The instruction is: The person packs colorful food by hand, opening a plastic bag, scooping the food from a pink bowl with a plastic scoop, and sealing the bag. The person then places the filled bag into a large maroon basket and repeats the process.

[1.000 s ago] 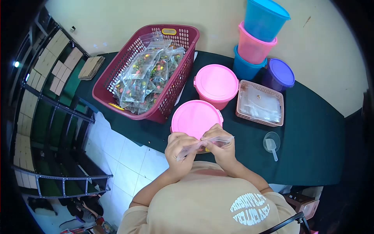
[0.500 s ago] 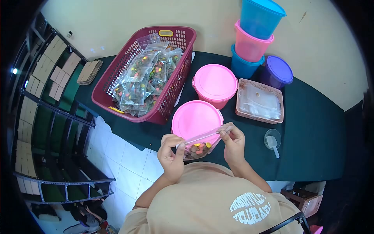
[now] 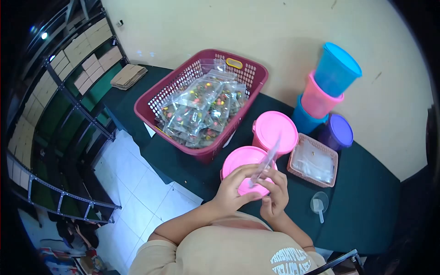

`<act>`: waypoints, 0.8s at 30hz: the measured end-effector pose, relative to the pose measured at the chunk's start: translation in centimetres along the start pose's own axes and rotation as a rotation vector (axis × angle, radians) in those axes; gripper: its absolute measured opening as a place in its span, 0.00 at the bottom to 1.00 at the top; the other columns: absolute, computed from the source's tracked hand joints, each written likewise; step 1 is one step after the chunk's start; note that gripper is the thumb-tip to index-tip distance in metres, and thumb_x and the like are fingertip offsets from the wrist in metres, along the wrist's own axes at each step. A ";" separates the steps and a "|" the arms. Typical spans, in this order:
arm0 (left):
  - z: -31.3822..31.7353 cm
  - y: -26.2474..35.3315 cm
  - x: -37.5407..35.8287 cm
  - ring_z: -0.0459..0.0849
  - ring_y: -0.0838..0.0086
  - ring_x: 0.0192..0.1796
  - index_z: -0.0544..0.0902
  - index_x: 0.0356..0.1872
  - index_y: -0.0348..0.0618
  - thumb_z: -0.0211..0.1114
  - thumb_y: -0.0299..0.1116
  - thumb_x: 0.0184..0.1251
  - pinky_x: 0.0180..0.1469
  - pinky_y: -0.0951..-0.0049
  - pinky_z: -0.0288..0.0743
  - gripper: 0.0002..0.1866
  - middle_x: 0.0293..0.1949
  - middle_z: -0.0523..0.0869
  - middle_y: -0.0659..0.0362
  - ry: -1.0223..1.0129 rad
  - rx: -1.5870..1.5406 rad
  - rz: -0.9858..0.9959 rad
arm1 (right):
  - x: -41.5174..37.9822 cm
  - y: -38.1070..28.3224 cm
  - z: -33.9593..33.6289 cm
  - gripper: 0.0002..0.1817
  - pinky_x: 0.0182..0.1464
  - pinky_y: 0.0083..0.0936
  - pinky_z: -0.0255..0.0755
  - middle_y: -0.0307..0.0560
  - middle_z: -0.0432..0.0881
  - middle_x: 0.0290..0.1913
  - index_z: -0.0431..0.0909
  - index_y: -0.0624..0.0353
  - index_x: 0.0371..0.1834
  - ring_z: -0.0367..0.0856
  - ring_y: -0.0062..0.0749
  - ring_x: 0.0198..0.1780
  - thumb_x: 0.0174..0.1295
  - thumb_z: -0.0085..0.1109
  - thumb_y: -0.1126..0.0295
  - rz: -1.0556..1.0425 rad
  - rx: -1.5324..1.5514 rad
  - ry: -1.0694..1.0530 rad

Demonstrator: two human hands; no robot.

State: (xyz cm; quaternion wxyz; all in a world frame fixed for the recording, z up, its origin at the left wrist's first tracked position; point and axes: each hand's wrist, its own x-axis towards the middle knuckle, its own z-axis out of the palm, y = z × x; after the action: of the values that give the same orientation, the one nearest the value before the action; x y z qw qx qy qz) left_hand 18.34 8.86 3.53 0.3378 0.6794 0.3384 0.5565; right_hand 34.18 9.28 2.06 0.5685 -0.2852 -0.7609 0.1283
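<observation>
My left hand (image 3: 236, 188) and my right hand (image 3: 275, 192) hold a clear plastic bag (image 3: 265, 161) between them, turned nearly edge-on, over the nearer pink-lidded tub (image 3: 240, 158). The bag's contents are mostly hidden by my fingers. Just behind stands a second pink-lidded tub (image 3: 276, 132). To the left, a maroon basket (image 3: 206, 153) is filled with clear bags (image 3: 197, 94) of brown, yellow, red and green pieces.
Right of the tubs is a pink tray (image 3: 311, 181) of clear bags, with a white scoop (image 3: 319, 210) in a small bowl nearer me. Blue and pink containers (image 3: 337, 71) stand stacked beside a purple tub (image 3: 338, 132). Cardboard (image 3: 128, 76) lies far left; a person (image 3: 82, 236) is lower left.
The bag has gone from stretched flat between both hands to nearly upright and edge-on, and my hands have come together. The camera view has shifted, so the table items appear lower.
</observation>
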 end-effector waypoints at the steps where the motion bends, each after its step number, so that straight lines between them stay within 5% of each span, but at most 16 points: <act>1: -0.3 -0.3 -0.2 0.81 0.58 0.54 0.80 0.50 0.37 0.68 0.48 0.61 0.58 0.61 0.70 0.25 0.53 0.82 0.49 0.014 0.001 0.013 | 0.0 0.2 0.4 0.20 0.55 0.41 0.70 0.50 0.79 0.50 0.78 0.59 0.49 0.77 0.48 0.51 0.49 0.69 0.76 -0.018 0.001 -0.007; 4: -1.6 -1.5 -0.3 0.83 0.59 0.51 0.81 0.48 0.38 0.67 0.38 0.63 0.56 0.60 0.71 0.17 0.48 0.84 0.51 0.020 0.005 -0.127 | 0.2 0.9 1.6 0.23 0.54 0.40 0.65 0.47 0.78 0.48 0.80 0.59 0.49 0.75 0.44 0.48 0.47 0.72 0.69 -0.027 -0.233 0.009; 7: -4.0 -2.3 0.7 0.84 0.65 0.46 0.83 0.42 0.43 0.66 0.26 0.56 0.53 0.60 0.70 0.12 0.42 0.86 0.58 -0.051 0.371 0.297 | 3.3 -1.8 1.3 0.22 0.58 0.39 0.59 0.43 0.79 0.41 0.82 0.53 0.44 0.73 0.40 0.47 0.41 0.75 0.70 0.055 -0.605 0.055; 8: -4.9 -2.0 0.9 0.84 0.65 0.46 0.83 0.42 0.43 0.66 0.26 0.56 0.53 0.60 0.70 0.12 0.42 0.86 0.58 -0.042 0.370 0.304 | 4.5 -2.5 1.2 0.22 0.58 0.39 0.59 0.43 0.79 0.41 0.82 0.53 0.44 0.73 0.40 0.47 0.41 0.75 0.70 0.044 -0.608 0.053; 11: -7.9 -1.3 1.6 0.84 0.73 0.44 0.84 0.40 0.46 0.65 0.25 0.52 0.55 0.63 0.67 0.12 0.41 0.87 0.65 -0.120 0.467 0.355 | 6.7 -3.1 1.6 0.10 0.60 0.50 0.54 0.26 0.80 0.33 0.81 0.47 0.30 0.74 0.29 0.43 0.43 0.71 0.67 0.057 -0.637 -0.386; 24: -19.9 -3.7 5.0 0.82 0.70 0.35 0.82 0.34 0.45 0.63 0.32 0.65 0.46 0.69 0.66 0.04 0.35 0.87 0.63 -0.064 0.127 0.235 | 10.3 -6.4 8.7 0.07 0.62 0.53 0.52 0.33 0.81 0.32 0.79 0.51 0.27 0.74 0.35 0.41 0.47 0.69 0.71 0.225 -0.781 -0.342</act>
State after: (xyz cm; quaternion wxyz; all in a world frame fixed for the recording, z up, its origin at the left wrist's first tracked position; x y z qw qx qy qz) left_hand -0.86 16.68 6.07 0.2375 0.7516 0.2802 0.5479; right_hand 22.23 11.20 10.73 0.2664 -0.5346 -0.7996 -0.0625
